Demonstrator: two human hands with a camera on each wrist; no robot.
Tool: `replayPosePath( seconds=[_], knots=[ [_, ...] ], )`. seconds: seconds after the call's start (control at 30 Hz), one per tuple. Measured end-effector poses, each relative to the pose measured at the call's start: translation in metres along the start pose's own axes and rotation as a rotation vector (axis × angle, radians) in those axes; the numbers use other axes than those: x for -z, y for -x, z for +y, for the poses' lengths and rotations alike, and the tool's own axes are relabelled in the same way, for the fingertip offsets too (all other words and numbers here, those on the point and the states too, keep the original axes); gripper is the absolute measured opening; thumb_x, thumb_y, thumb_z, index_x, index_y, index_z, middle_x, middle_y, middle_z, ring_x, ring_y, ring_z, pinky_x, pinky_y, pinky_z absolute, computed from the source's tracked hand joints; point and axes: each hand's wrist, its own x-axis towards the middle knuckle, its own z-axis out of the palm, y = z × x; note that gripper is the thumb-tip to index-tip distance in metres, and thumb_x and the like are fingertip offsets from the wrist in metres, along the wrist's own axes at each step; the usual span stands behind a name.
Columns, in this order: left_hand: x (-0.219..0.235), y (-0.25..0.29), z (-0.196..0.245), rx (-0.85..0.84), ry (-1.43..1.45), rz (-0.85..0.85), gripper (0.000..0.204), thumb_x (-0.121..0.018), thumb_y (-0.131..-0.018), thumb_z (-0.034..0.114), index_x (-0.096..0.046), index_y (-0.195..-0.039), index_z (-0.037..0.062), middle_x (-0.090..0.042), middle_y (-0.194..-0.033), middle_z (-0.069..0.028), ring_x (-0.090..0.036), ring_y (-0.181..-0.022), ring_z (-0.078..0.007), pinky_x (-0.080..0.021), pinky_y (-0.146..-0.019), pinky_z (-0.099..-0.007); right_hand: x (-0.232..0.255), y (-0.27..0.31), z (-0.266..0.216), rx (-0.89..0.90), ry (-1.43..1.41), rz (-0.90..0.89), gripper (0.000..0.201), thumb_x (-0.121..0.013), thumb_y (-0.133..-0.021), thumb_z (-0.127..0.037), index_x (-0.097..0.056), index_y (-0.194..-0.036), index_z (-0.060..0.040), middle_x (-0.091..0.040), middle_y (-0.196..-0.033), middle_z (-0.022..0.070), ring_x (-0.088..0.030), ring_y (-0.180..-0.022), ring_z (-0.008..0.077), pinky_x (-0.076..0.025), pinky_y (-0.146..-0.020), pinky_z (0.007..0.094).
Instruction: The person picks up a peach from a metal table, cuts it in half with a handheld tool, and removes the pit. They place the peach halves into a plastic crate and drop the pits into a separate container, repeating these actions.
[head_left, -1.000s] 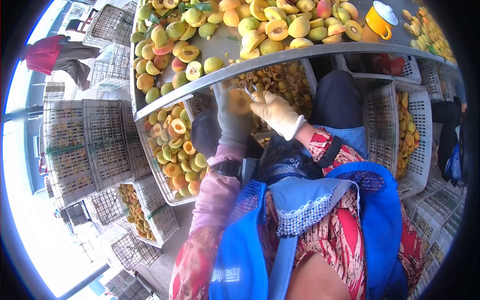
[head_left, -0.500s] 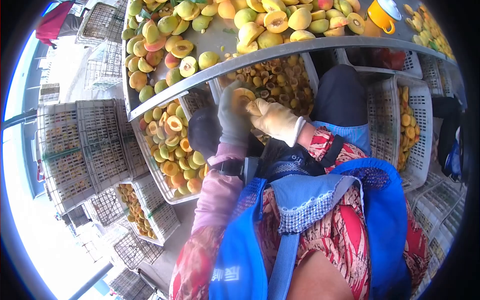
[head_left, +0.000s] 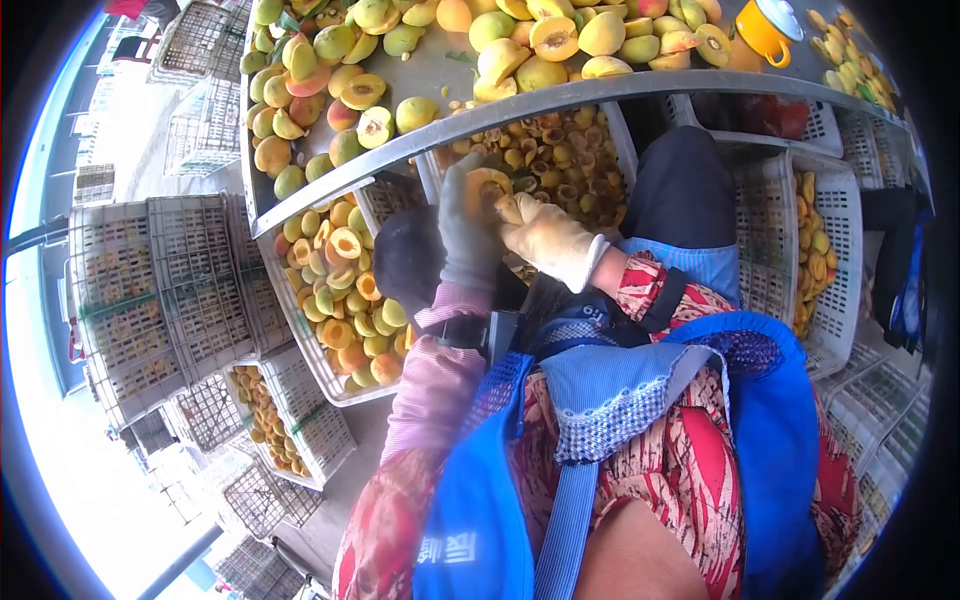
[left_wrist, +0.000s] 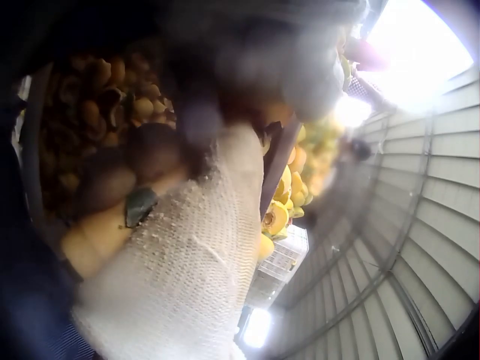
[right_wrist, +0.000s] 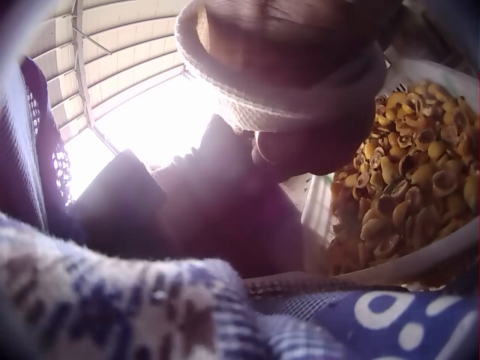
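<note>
My left hand (head_left: 466, 225), in a grey glove, holds a halved peach (head_left: 488, 186) with its orange cut face up. In a cream knit glove, my right hand (head_left: 550, 238) has curled fingers right at that peach's cut face; the metal pitting tool it grips is hidden now. The cream glove (left_wrist: 187, 255) fills the middle of the left wrist view, the fruit in shadow. Under both hands stands a crate of scooped-out pit pieces (head_left: 560, 165), also seen as a heap of pieces (right_wrist: 409, 180) in the right wrist view.
Ahead is a metal table edge (head_left: 590, 92) with whole and halved peaches (head_left: 365, 90) and a yellow enamel mug (head_left: 765, 38). A crate of peach halves (head_left: 350, 290) stands at left, another fruit-filled crate (head_left: 835, 290) at right. Stacked crates (head_left: 165, 290) rise farther left.
My right hand's metal tool, visible a second ago, has gone out of sight at the peach. Both hands stay together over the crate. The person at far left has moved nearly out of view.
</note>
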Motion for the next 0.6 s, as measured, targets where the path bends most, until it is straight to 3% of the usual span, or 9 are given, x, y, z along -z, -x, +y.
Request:
replayPosePath(
  seconds=[0.07, 0.1, 0.17, 0.2, 0.27, 0.3, 0.37, 0.5, 0.6],
  knots=[
    [-0.002, 0.001, 0.002, 0.046, 0.052, 0.037, 0.019, -0.060, -0.078, 0.001, -0.061, -0.097, 0.0024, -0.064, -0.105, -0.0146, -0.064, -0.094, -0.0309, -0.055, -0.076, -0.0348, -0.005, 0.000, 0.002, 0.024, -0.037, 0.018, 0.040, -0.057, -0.087, -0.031, -0.054, -0.106, 0.0032, -0.063, -0.095, 0.0283, -0.061, -0.094, 0.0434, -0.048, -0.082, 0.0463],
    [-0.003, 0.002, 0.002, 0.256, 0.324, 0.103, 0.019, -0.060, -0.079, 0.003, -0.061, -0.098, 0.0026, -0.064, -0.103, -0.0150, -0.064, -0.093, -0.0311, -0.054, -0.076, -0.0353, -0.005, -0.001, 0.000, -0.025, -0.046, 0.008, 0.039, -0.057, -0.086, -0.030, -0.054, -0.106, 0.0036, -0.063, -0.096, 0.0283, -0.062, -0.094, 0.0433, -0.048, -0.082, 0.0462],
    [-0.003, 0.002, -0.003, 0.464, 0.513, 0.173, 0.019, -0.059, -0.081, 0.006, -0.061, -0.099, 0.0030, -0.065, -0.101, -0.0152, -0.064, -0.092, -0.0310, -0.054, -0.076, -0.0358, 0.007, -0.001, -0.019, -0.184, -0.055, -0.032, 0.037, -0.057, -0.086, -0.027, -0.055, -0.106, 0.0042, -0.063, -0.096, 0.0283, -0.062, -0.095, 0.0432, -0.048, -0.083, 0.0461],
    [0.000, 0.004, -0.010, 0.463, 0.429, 0.176, 0.020, -0.059, -0.081, 0.007, -0.061, -0.100, 0.0033, -0.065, -0.099, -0.0150, -0.065, -0.091, -0.0306, -0.053, -0.076, -0.0358, 0.013, 0.000, -0.029, -0.296, -0.057, -0.064, 0.037, -0.056, -0.085, -0.026, -0.055, -0.106, 0.0046, -0.064, -0.097, 0.0282, -0.062, -0.095, 0.0432, -0.048, -0.083, 0.0460],
    [0.004, 0.004, -0.017, 0.326, 0.143, 0.129, 0.021, -0.058, -0.081, 0.007, -0.061, -0.101, 0.0039, -0.065, -0.097, -0.0139, -0.065, -0.089, -0.0297, -0.053, -0.077, -0.0358, -0.007, -0.009, 0.002, -0.141, 0.086, -0.116, 0.035, -0.055, -0.085, -0.023, -0.056, -0.106, 0.0040, -0.064, -0.097, 0.0281, -0.062, -0.095, 0.0433, -0.048, -0.083, 0.0465],
    [0.005, 0.004, -0.017, 0.187, -0.059, 0.082, 0.021, -0.058, -0.081, 0.007, -0.062, -0.101, 0.0042, -0.065, -0.097, -0.0130, -0.065, -0.089, -0.0292, -0.052, -0.077, -0.0357, -0.008, -0.010, 0.005, -0.104, 0.083, -0.125, 0.034, -0.055, -0.085, -0.022, -0.057, -0.107, 0.0037, -0.064, -0.098, 0.0280, -0.062, -0.095, 0.0434, -0.048, -0.083, 0.0466],
    [0.003, 0.006, -0.014, 0.085, -0.189, 0.047, 0.021, -0.058, -0.080, 0.005, -0.062, -0.101, 0.0046, -0.065, -0.097, -0.0113, -0.064, -0.089, -0.0290, -0.052, -0.077, -0.0358, -0.001, -0.010, 0.002, -0.070, 0.002, -0.127, 0.033, -0.055, -0.084, -0.020, -0.057, -0.107, 0.0029, -0.064, -0.098, 0.0280, -0.062, -0.095, 0.0435, -0.049, -0.083, 0.0469],
    [0.000, 0.008, -0.012, 0.168, 0.007, 0.062, 0.028, -0.046, -0.094, 0.021, -0.061, -0.107, 0.0005, -0.065, -0.096, -0.0095, -0.062, -0.088, -0.0221, -0.051, -0.079, -0.0319, 0.004, -0.007, -0.014, -0.116, 0.002, -0.065, 0.034, -0.055, -0.083, -0.020, -0.057, -0.109, 0.0017, -0.063, -0.099, 0.0279, -0.062, -0.095, 0.0436, -0.049, -0.083, 0.0471],
    [0.009, 0.007, -0.023, 0.179, 0.016, -0.032, 0.038, -0.040, -0.101, 0.030, -0.059, -0.110, -0.0016, -0.064, -0.093, -0.0092, -0.061, -0.086, -0.0183, -0.051, -0.079, -0.0295, 0.005, -0.011, -0.012, -0.213, -0.028, -0.112, 0.035, -0.055, -0.083, -0.021, -0.056, -0.109, 0.0023, -0.063, -0.100, 0.0282, -0.062, -0.094, 0.0435, -0.049, -0.082, 0.0465]
  ],
)
